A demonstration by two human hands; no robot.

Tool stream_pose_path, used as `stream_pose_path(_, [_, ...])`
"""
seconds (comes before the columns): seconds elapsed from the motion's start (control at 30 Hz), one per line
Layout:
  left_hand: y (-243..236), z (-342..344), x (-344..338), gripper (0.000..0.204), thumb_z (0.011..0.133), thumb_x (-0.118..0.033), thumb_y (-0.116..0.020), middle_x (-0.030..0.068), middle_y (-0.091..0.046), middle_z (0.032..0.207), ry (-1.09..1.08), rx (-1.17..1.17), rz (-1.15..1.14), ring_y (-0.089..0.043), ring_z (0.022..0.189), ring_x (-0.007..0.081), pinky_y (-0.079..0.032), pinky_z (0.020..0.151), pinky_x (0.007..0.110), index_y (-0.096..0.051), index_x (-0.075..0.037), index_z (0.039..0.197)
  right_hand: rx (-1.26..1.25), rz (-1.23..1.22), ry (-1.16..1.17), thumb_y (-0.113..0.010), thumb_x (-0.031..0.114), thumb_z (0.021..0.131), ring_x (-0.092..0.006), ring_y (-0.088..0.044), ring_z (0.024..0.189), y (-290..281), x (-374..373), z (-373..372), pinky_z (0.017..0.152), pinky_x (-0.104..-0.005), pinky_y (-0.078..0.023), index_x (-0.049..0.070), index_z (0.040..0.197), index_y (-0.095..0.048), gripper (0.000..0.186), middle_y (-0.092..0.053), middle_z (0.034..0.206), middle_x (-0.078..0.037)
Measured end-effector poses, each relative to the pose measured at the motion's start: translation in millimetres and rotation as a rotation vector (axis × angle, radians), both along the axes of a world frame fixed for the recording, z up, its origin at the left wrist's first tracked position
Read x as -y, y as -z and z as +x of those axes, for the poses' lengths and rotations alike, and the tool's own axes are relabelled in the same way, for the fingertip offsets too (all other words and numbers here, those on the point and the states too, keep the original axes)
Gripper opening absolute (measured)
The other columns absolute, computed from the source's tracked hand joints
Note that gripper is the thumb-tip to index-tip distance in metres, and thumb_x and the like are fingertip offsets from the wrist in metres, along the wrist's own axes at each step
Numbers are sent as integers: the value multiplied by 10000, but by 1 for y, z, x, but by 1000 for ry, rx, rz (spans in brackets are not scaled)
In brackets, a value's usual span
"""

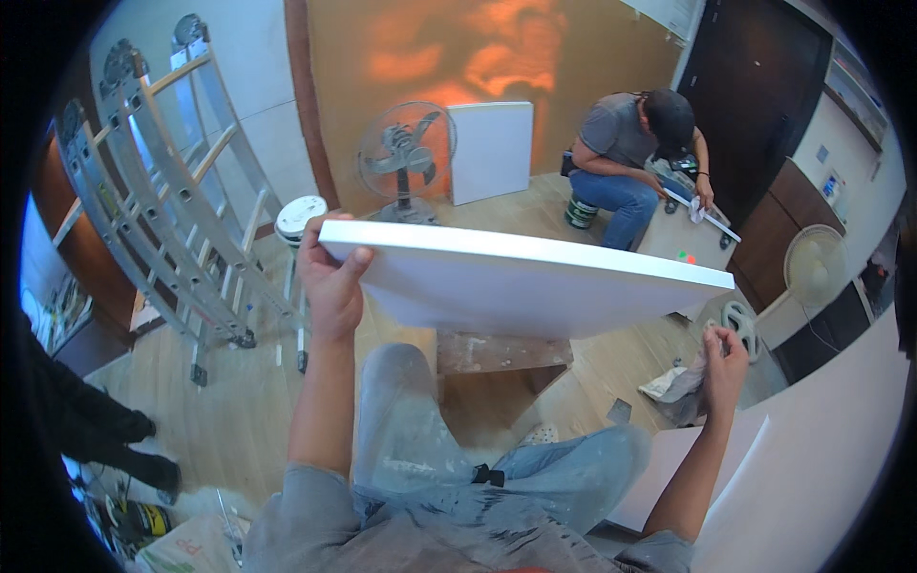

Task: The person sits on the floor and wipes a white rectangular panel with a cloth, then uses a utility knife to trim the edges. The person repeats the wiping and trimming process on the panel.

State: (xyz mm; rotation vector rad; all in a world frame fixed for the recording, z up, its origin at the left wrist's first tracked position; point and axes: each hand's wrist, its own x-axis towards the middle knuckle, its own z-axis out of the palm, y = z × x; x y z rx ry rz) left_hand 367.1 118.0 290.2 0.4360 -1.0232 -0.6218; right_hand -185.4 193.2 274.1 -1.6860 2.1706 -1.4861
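A white panel (516, 282) with a bright, straight front edge is tilted across the space above my knees. My left hand (334, 282) grips its left end, the thumb on the near face and the fingers behind the edge. Below the panel's right end, apart from it, my right hand (723, 368) is closed with its fingertips pinched together. A crumpled grey-white rag (678, 384) hangs beside those fingers and seems held in them. Under the panel stands a worn, paint-spotted wooden box (501, 351).
An aluminium folding ladder (177, 210) stands at left, near a white-lidded bucket (302, 215). A fan (403, 158) and another white panel (491, 153) stand by the far wall. A seated person (621, 153) wipes a white strip (702, 218). Another person's legs (95, 420) show at left.
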Motion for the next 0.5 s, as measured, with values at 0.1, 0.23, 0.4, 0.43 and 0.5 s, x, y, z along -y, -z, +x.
stream_pose_path(0.1, [-3, 0, 13, 543, 818, -175, -891, 13, -655, 1100, 14, -47, -12, -618, 1060, 122, -478, 968, 285, -610, -26, 1259, 228, 102, -80, -724, 44, 875, -191, -557, 1074, 17, 7, 13, 905, -342, -475, 110, 1460, -427, 660, -567, 1205, -75])
stream_pose_path(0.23, [7, 12, 33, 468, 980, -179, -720, 37, -660, 1206, 50, -50, -30, -608, 1123, 121, -471, 1010, 290, -569, 6, 1382, 443, -12, -279, -712, 31, 875, -173, -578, 1061, -3, 20, 67, 949, -296, -473, 70, 1450, -422, 645, -583, 1208, -91])
stream_pose_path(0.4, [2, 6, 47, 443, 1092, -291, -520, 89, -662, 1246, 22, -103, -13, -625, 1143, 164, -494, 1019, 347, -544, 28, 1398, 405, -27, -335, -716, -3, 846, -224, -586, 1158, 4, 56, 77, 995, -330, -471, 35, 1417, -445, 634, -593, 1307, -132])
stream_pose_path(0.43, [3, 3, 49, 456, 1098, -315, -498, 88, -666, 1235, 11, -96, 5, -626, 1139, 168, -494, 1018, 345, -547, 30, 1392, 368, 14, -372, -726, -12, 836, -233, -579, 1182, 10, 65, 75, 1000, -345, -474, 29, 1404, -456, 630, -600, 1298, -137])
stream_pose_path(0.5, [5, 8, 55, 486, 1127, -348, -409, 92, -650, 1289, 72, -172, 45, -608, 1146, 143, -468, 1023, 311, -569, 43, 1366, 304, 98, -451, -747, -31, 817, -250, -566, 1232, 16, 80, 76, 1010, -375, -481, 18, 1378, -478, 624, -614, 1280, -146])
